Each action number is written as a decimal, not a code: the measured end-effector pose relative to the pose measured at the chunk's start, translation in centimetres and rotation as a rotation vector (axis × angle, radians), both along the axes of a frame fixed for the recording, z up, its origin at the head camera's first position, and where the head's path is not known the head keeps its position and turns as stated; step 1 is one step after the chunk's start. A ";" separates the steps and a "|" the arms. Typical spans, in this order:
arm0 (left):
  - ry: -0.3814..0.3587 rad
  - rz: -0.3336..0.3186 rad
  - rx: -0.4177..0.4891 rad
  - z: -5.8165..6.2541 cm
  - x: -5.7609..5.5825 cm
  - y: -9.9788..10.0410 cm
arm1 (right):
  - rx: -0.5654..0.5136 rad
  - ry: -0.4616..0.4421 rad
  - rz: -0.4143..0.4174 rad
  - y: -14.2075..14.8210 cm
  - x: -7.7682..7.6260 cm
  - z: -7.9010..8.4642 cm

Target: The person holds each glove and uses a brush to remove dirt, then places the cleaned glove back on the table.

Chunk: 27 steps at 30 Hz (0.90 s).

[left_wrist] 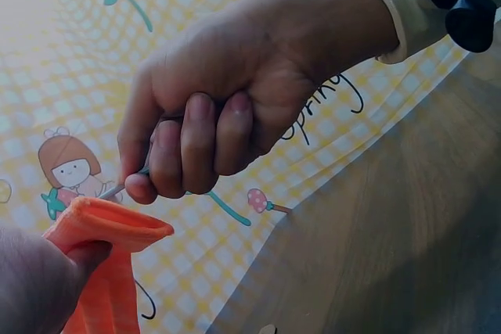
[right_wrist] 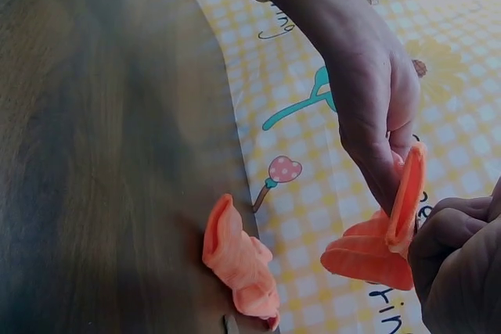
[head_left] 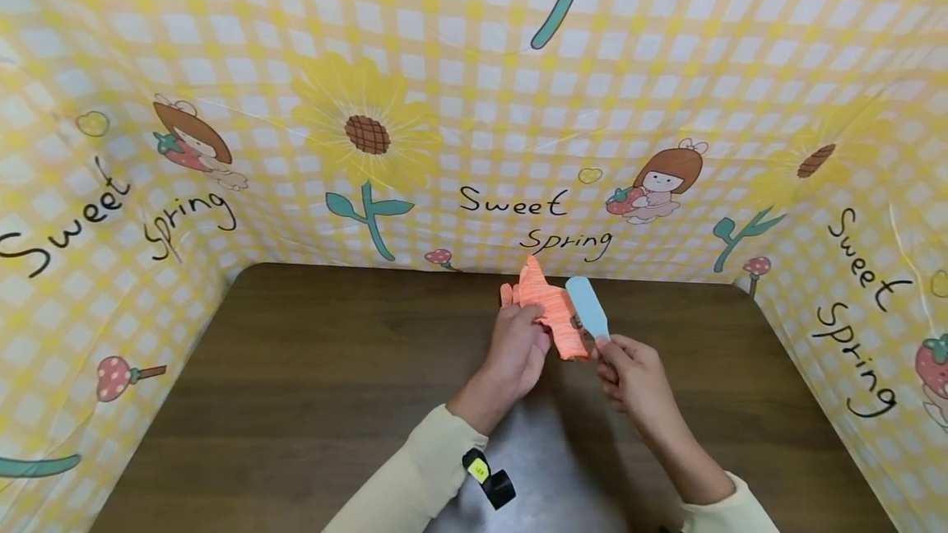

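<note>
My left hand (head_left: 516, 344) holds an orange knitted glove (head_left: 548, 307) near the far edge of the table, its thumb against the fabric. The glove's cuff opening (left_wrist: 125, 220) faces the right hand in the left wrist view. My right hand (head_left: 637, 377) grips the narrow end of a light blue paddle-shaped tool (head_left: 587, 307), whose flat head lies beside the glove; its exact kind cannot be told. In the right wrist view, a second orange glove (right_wrist: 239, 260) lies crumpled on the table. From the head, the left hand and held glove mostly hide it.
A dark wood-grain table (head_left: 318, 385) spreads below both hands. Yellow-checked cloth (head_left: 474, 130) with printed flowers stands around its back and sides. A black strap (head_left: 498, 488) with a yellow label sits by the left sleeve.
</note>
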<state>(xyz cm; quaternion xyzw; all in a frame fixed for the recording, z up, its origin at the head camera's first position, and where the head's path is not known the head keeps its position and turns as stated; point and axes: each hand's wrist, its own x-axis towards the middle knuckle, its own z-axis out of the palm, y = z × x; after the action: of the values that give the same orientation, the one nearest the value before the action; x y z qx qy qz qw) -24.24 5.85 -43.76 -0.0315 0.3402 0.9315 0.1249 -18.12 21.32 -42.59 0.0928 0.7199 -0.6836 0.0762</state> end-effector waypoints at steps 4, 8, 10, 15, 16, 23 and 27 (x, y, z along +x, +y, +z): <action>0.001 0.007 -0.011 -0.1 0.0 0.0 | 0.011 0.003 0.022 0.4 -0.1 -0.1; 0.001 0.011 -0.023 -0.4 0.0 -0.1 | 0.024 -0.001 0.010 0.9 -0.4 -0.2; 0.005 0.011 -0.034 -0.5 0.0 -0.2 | 0.030 -0.006 -0.003 1.1 -0.5 -0.4; 0.005 0.017 -0.049 -0.8 -0.2 -0.4 | 0.037 -0.014 -0.025 1.7 -0.9 -0.7; 0.004 0.019 -0.049 -0.8 -0.2 -0.4 | 0.034 -0.013 -0.031 1.9 -1.0 -0.8; 0.018 0.013 -0.053 -1.1 -0.3 -0.8 | -0.025 0.035 -0.052 2.2 -1.2 -0.4; 0.060 -0.042 -0.079 -0.9 0.0 -0.8 | -0.040 0.030 0.036 0.3 -0.9 0.4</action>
<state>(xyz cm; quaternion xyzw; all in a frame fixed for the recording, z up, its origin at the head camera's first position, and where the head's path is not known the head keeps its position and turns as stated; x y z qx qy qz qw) -24.22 5.07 -44.70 -0.0011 0.3807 0.9151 0.1330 -19.02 21.57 -42.18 0.0681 0.7086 -0.6978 0.0798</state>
